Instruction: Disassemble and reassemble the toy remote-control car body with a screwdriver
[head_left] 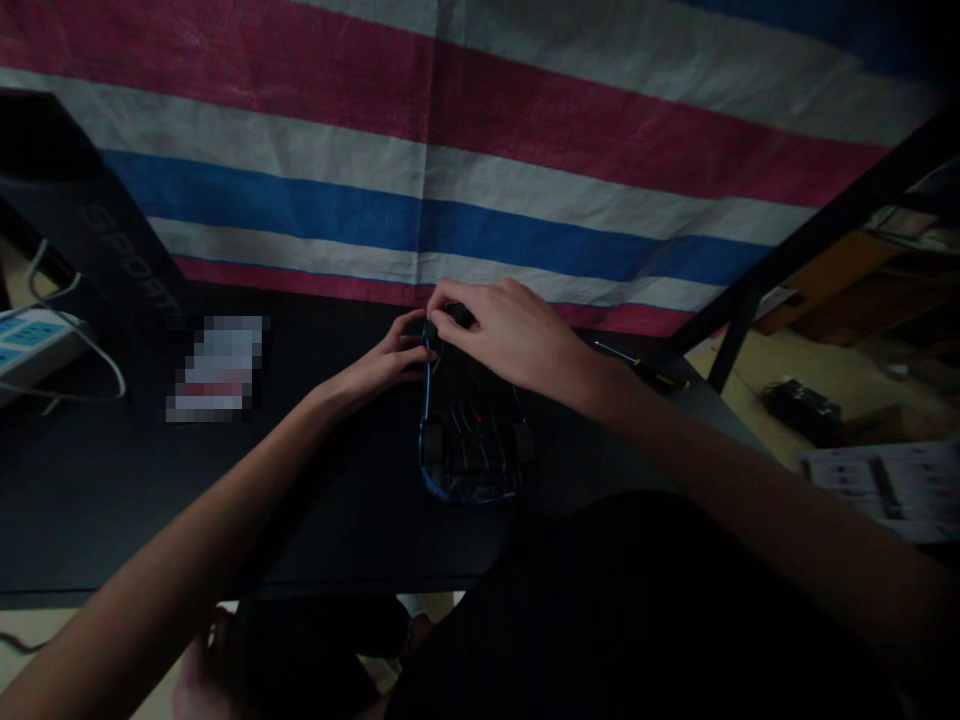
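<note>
A blue toy car (472, 488) lies upside down on the dark tabletop, its black underside and thin wires facing up. My left hand (386, 360) holds the car's far left side, fingers and thumb around the area of the far left wheel (429, 333). Over the car's far end, my right hand (502, 325) has thumb and forefinger pinched at that same wheel. The right palm hides much of the far end, so the exact grip is partly covered. Both near wheels, the left one (433, 441) and the right one (523, 441), are visible.
A screwdriver (645, 367) lies to the right behind my right forearm. At left are a pixelated flat item (220, 368), a power strip (37, 345) with a white cable, and a dark box (112, 220) marked SPORT. A striped sheet (487, 150) hangs behind the table.
</note>
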